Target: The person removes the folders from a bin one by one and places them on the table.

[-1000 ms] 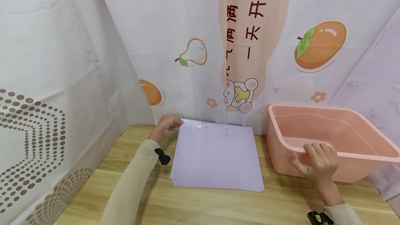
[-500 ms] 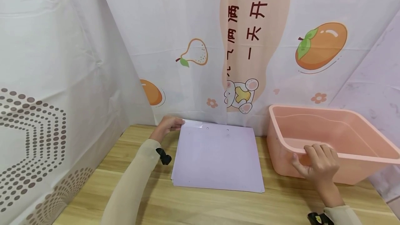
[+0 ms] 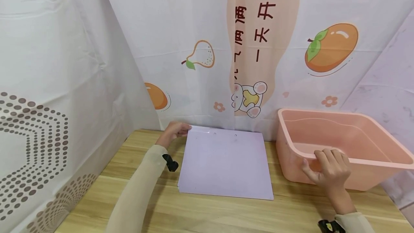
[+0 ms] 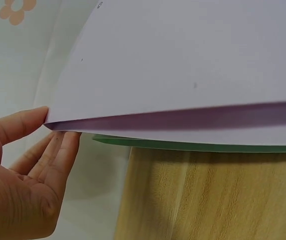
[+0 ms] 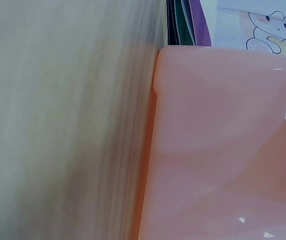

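Observation:
On the table lies a light purple file folder (image 3: pixel 226 164), with two small fasteners near its back edge. My left hand (image 3: pixel 176 129) pinches its back left corner. In the left wrist view the thumb (image 4: pixel 25 122) is on top and the fingers (image 4: pixel 62 157) are below. A green folder (image 4: pixel 183 145) shows underneath the purple one. My right hand (image 3: pixel 333 168) grips the front rim of a pink plastic basin (image 3: pixel 355 172), fingers over the rim and thumb outside. The right wrist view shows the basin's outer wall (image 5: pixel 223 140), but not the hand.
The wooden table (image 3: pixel 207 215) extends in front of the folder. A printed curtain (image 3: pixel 181 24) hangs right behind the folder and basin, and a white dotted cloth (image 3: pixel 81 64) borders the left. Beyond the basin, several folder edges (image 5: pixel 185 22) show in the right wrist view.
My left hand and the folder's back edge have shifted slightly right and lower in view. The purple folder's edges look more even with the layers below. My right hand keeps its grip.

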Tool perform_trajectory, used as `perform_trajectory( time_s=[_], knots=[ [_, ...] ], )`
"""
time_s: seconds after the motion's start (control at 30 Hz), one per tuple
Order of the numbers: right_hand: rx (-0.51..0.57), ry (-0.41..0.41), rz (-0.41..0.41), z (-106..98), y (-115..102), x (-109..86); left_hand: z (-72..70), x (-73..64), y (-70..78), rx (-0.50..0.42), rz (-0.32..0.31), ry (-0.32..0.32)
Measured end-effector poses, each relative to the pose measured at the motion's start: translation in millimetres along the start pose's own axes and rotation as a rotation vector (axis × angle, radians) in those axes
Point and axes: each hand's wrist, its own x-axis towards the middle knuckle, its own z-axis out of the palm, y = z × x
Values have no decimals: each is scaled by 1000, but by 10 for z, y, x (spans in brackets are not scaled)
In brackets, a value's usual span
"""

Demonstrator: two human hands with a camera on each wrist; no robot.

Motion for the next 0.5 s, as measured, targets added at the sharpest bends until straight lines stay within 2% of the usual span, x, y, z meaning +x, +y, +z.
perform_trajectory(
  time_s=[0.5],
  knots=[
    [-5, -11, 7, -2, 9, -16, 46, 15, -26, 5, -24, -9]
  ],
)
